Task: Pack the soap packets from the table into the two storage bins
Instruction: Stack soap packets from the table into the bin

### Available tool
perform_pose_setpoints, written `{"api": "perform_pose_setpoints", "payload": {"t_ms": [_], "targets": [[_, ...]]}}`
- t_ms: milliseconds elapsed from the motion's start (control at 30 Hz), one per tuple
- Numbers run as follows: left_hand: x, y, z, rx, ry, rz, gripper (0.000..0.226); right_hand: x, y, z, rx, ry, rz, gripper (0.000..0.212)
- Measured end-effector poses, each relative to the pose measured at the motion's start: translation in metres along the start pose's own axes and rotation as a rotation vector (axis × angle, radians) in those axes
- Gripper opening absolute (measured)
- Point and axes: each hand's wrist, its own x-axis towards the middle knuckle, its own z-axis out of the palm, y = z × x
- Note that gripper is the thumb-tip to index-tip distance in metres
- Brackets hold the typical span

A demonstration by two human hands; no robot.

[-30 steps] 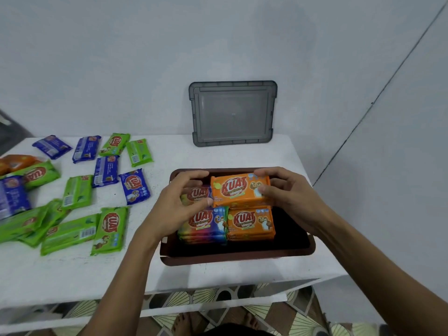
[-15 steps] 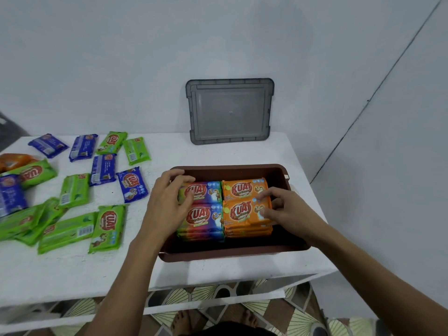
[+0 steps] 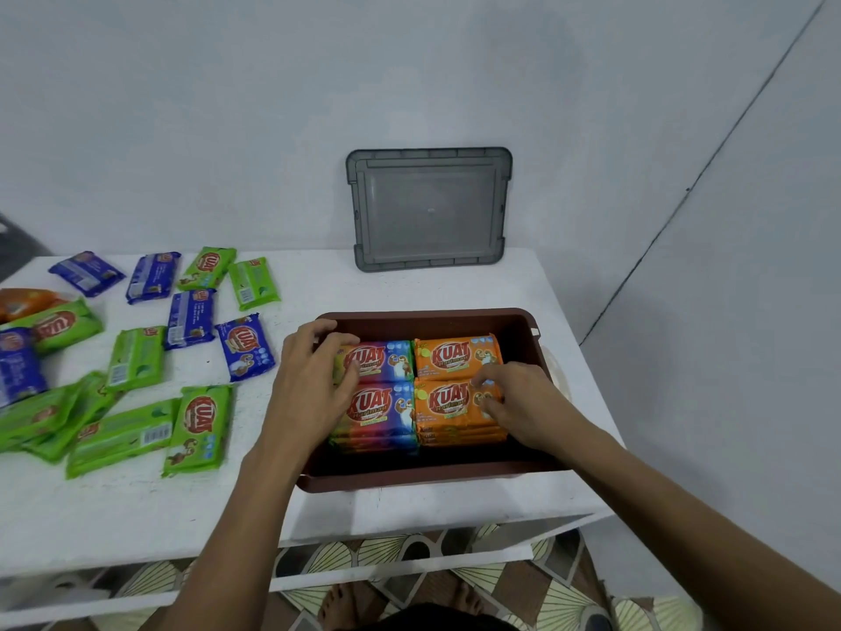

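**Placement of an orange packet.** The orange soap packet [image 3: 448, 400], held above the bin between both hands a second ago, now lies flat on top of the nearer orange stack, directly under the right fingertips [image 3: 478, 381]. The right hand [image 3: 523, 398] has its fingers bent and slightly apart. The tips rest on the packet's right end and appear to press it rather than clasp it. Just beyond those fingertips sits the rear orange stack [image 3: 457, 357]. The left hand [image 3: 309, 384] has let go of the packet and lies against the left side of the multicoloured stacks [image 3: 380, 405], fingers loosely bent and holding nothing. All the stacks stand touching in the brown bin [image 3: 409, 482], with room apparently left on the wrist side. Left of the left hand, green packets [image 3: 195, 430] and blue packets [image 3: 245, 352] lie loose on the white table [image 3: 409, 284]. Beyond the fingers a grey lid [image 3: 430, 209] leans on the wall. Judgement: one more packet is stowed, this placing is nearly finished, and many packets remain.
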Motion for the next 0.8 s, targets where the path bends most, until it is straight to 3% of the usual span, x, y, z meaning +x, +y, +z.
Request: {"api": "perform_pose_setpoints", "payload": {"t_ms": [267, 500, 800], "targets": [[0.003, -0.002, 0.000, 0.030, -0.009, 0.019, 0.031, 0.005, 0.000, -0.011, 0.016, -0.021, -0.015, 0.030], [0.028, -0.002, -0.002, 0.023, -0.006, 0.056, 0.028, 0.036, -0.007, -0.045, 0.079, 0.171, -0.086, 0.023], [0.111, 0.007, 0.009, -0.049, -0.093, 0.052, 0.025, 0.108, -0.006, -0.076, 0.196, 0.296, -0.074, 0.022]]}}
